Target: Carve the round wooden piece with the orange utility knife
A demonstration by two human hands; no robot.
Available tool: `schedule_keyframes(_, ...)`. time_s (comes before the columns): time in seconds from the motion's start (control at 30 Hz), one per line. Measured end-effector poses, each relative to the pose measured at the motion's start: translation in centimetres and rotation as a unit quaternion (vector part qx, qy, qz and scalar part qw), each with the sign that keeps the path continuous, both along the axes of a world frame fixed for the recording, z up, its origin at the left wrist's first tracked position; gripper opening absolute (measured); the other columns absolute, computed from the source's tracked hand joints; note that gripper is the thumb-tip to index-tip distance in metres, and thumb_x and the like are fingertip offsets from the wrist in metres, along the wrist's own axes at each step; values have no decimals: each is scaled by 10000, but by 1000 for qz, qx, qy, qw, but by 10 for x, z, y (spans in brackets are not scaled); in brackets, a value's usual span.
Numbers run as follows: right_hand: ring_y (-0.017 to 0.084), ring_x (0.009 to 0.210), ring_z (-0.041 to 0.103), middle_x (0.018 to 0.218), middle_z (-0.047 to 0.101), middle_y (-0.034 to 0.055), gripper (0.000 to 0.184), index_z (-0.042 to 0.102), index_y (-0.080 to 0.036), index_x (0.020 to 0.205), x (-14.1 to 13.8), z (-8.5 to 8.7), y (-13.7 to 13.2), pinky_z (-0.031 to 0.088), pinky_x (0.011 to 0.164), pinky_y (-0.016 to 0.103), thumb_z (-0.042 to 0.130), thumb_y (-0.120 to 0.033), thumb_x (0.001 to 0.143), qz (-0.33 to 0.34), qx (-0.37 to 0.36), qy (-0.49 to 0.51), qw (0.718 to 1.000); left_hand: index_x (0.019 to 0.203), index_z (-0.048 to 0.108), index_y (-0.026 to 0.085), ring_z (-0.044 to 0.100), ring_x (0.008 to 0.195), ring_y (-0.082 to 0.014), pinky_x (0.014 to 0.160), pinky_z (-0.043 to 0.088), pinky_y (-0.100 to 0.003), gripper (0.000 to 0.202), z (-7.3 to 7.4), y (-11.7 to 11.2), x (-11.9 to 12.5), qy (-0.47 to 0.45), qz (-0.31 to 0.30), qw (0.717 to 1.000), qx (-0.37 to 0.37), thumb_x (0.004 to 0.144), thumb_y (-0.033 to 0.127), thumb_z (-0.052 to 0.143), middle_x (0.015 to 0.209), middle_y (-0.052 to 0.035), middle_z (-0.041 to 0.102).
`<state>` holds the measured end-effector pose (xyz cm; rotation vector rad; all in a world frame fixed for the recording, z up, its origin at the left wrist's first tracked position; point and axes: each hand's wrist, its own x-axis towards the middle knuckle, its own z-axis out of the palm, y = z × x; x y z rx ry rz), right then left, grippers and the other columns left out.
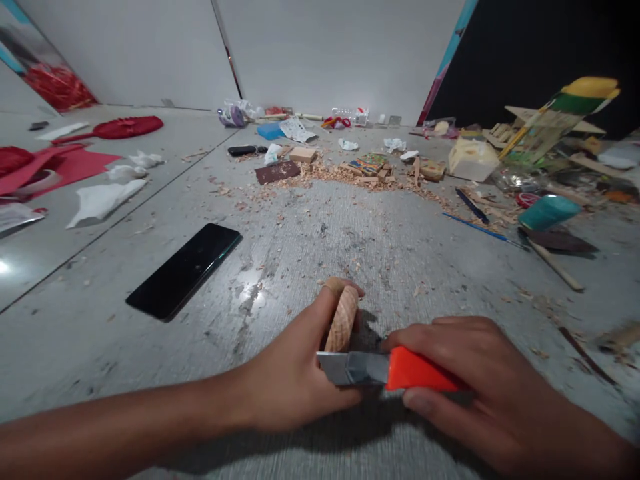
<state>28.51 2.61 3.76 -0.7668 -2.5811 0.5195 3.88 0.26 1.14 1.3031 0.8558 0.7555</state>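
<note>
My left hand (295, 367) is closed around a small carved piece of wood (343, 320), pale brown with a rounded top. Something tan is wrapped about the thumb tip. In my right hand (480, 380) is a utility knife (420, 370) with an orange handle, gripped between thumb and fingers. Its wide metal blade points left and lies across the near end of the wood. Whether the edge bites into the wood, I cannot tell. The lower part of the piece is hidden by the blade and my left hand.
A black phone (185, 270) lies on the grey floor at left. Wood shavings (345, 177) form an arc ahead, with sandpaper (277, 172) and a wood block (303, 155). At right are a blue pen (483, 229), a teal object (550, 212) and clutter; red cloth (65, 170) lies far left.
</note>
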Motion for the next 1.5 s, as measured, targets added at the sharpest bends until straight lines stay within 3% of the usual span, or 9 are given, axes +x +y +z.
schedule_keyframes(0.07,135,655,696,885,807,-9,444,692,-231,915,-1,-2,1,479,635,303,421,-455,1187,7,-20,3,1000,1225,433,249,508,734,-135,643,418,-285,576,2,0,1,14,8,1000,4,768,182,777,907,52,562)
schedule_keyframes(0.2,137,651,649,783,724,-29,410,699,-223,970,-1,-9,2,429,622,298,480,-506,1169,12,-53,15,998,960,445,241,458,702,-124,604,394,-275,420,5,3,1,71,50,994,59,710,175,775,826,65,513)
schedule_keyframes(0.33,144,667,629,785,699,-21,415,704,-218,1002,0,-12,-1,413,646,306,496,-539,1165,4,-70,-2,998,913,429,247,423,686,-131,582,370,-283,409,6,4,1,103,68,989,79,717,255,788,792,64,501)
schedule_keyframes(0.63,146,598,610,715,705,-17,502,706,-221,914,-3,-14,2,376,582,337,442,-554,1180,-2,-47,-10,999,1043,436,245,469,752,-139,647,410,-295,512,3,1,1,71,93,991,69,726,247,839,896,48,510)
schedule_keyframes(0.83,160,611,617,732,713,-15,464,723,-229,957,2,-23,-6,359,597,364,458,-545,1170,-18,-47,6,999,1351,376,297,537,787,-136,645,428,-250,831,2,1,-2,-47,5,999,7,771,247,970,986,37,529)
schedule_keyframes(0.97,172,603,609,720,708,-9,451,721,-227,946,3,-24,-7,357,596,368,473,-533,1166,-20,-31,15,999,1288,474,262,498,909,-185,761,472,-304,920,-2,5,-7,-5,20,999,47,624,426,1089,1057,-5,513)
schedule_keyframes(1.07,159,578,593,691,682,-18,426,713,-226,939,3,-26,-6,349,577,347,494,-514,1164,-37,-12,26,999,1167,503,237,470,919,-191,767,457,-308,842,-3,7,-6,42,63,995,61,630,548,1072,1050,-9,510)
schedule_keyframes(1.23,150,574,668,748,760,6,368,742,-220,952,0,-22,-5,425,552,309,533,-450,1150,-42,-7,52,998,1057,492,233,438,859,-167,709,405,-288,807,-3,3,-1,48,116,991,52,625,619,1054,972,26,488)
schedule_keyframes(1.5,175,663,815,901,870,43,368,765,-195,1157,-2,-11,-2,599,603,274,533,-480,1172,-95,101,88,986,1052,486,230,438,822,-152,694,399,-281,641,-1,0,-1,29,123,990,66,818,618,940,930,32,464)
